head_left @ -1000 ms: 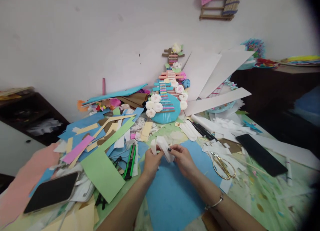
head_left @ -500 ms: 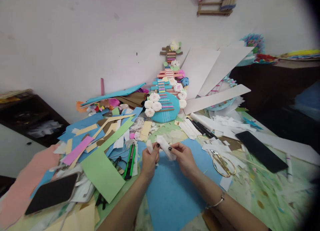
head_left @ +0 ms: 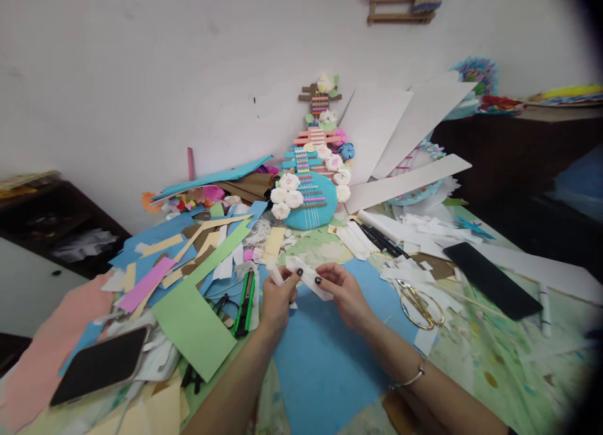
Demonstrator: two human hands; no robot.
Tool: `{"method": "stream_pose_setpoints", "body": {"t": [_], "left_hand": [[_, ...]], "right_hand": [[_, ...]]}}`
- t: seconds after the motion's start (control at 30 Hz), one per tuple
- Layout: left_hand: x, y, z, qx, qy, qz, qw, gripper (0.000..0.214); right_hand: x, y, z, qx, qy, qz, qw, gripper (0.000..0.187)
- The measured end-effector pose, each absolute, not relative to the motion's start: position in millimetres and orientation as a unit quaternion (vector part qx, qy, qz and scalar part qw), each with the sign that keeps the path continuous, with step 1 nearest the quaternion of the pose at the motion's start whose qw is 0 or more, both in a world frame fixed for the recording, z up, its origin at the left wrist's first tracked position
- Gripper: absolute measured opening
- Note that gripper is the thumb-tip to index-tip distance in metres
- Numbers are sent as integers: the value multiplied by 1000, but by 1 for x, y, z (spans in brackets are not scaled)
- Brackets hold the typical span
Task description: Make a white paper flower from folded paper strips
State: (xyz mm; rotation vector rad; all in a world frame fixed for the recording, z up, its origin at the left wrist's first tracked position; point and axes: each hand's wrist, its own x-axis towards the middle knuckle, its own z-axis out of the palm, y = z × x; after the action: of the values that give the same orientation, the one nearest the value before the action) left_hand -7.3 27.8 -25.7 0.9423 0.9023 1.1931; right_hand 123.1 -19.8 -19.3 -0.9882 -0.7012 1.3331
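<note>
Above a blue sheet of paper (head_left: 334, 372), both hands are pinched on a white paper strip (head_left: 308, 276). My left hand (head_left: 277, 300) grips its left part between thumb and fingers, and a rolled or folded white end sticks up beside the thumb. With thumb and forefinger, my right hand (head_left: 346, 293) pinches the right end of the strip. Gold-handled scissors (head_left: 421, 306) lie to the right of the right hand. A green utility knife (head_left: 245, 303) rests just left of the left hand.
Behind the hands stands a blue paper guitar (head_left: 311, 202) with white paper flowers (head_left: 287, 196). Paper scraps, a green sheet (head_left: 195, 331) and a phone (head_left: 98, 366) cover the left. Black pens (head_left: 377, 237) and a dark flat slab (head_left: 492, 281) lie at right.
The white strip between my hands now lies flatter and more spread out, its upper end slightly further left. Both hands keep their pinch, and the view has shifted slightly.
</note>
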Motion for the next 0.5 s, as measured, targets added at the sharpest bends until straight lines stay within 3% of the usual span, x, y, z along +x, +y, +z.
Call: {"method": "stream_pose_setpoints", "body": {"t": [0.13, 0.5], "left_hand": [[-9, 28, -26, 410, 394, 528, 631, 33], [-23, 38, -16, 431, 352, 543, 628, 38]], "right_hand": [[123, -20, -17, -426, -331, 624, 565, 40], [142, -17, -13, -460, -454, 550, 529, 16]]}}
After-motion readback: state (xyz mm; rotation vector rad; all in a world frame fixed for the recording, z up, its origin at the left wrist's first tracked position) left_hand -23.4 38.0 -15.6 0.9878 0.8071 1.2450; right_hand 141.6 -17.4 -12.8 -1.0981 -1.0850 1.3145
